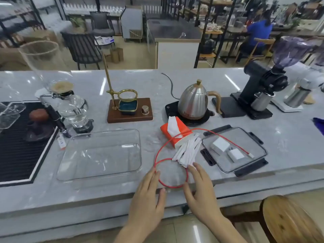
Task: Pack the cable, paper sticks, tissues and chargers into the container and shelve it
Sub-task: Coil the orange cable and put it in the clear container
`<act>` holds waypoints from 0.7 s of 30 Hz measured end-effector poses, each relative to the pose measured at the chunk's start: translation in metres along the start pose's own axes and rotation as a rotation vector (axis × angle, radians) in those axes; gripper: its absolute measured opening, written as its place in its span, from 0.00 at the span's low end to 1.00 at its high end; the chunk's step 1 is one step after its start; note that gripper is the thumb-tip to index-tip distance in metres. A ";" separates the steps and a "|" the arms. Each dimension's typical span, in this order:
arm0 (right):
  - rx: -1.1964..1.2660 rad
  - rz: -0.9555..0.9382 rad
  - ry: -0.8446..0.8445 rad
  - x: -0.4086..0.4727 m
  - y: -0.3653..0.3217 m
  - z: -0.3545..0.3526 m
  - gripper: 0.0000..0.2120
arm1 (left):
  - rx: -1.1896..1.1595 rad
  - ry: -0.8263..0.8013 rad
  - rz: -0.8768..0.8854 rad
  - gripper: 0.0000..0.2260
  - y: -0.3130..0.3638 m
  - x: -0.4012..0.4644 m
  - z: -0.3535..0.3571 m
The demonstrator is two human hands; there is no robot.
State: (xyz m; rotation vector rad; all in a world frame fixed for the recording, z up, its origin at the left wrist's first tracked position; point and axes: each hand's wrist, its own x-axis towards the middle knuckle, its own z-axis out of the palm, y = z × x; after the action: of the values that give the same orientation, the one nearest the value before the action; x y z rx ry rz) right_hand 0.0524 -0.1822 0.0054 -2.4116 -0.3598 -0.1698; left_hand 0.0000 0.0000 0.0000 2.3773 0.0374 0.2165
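A red cable lies partly coiled on the grey counter, its loop between my hands and its white end on the lid. My left hand touches the loop's left side with straight fingers. My right hand touches the loop's right side, fingers relaxed. White paper sticks lie in a heap beside an orange tissue pack. Two white chargers rest on the clear lid. The clear container stands to the left with nothing in it.
Behind stand a steel kettle on a black base, a wooden drip stand, a glass siphon brewer and a dark grinder. A black drain tray lies at the left. A wooden stool stands at lower right.
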 end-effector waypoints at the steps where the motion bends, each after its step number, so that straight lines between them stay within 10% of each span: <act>1: 0.026 0.012 -0.003 0.002 0.006 0.001 0.23 | 0.005 -0.005 -0.021 0.25 -0.001 0.003 0.005; 21: -0.009 -0.282 -0.067 0.014 0.054 0.025 0.10 | -0.131 0.288 -0.393 0.18 0.014 0.033 0.047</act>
State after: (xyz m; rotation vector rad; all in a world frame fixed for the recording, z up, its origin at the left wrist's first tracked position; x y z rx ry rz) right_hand 0.0831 -0.2025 -0.0439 -2.3701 -0.7311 -0.2161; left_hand 0.0396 -0.0386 -0.0192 2.1389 0.6009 0.3569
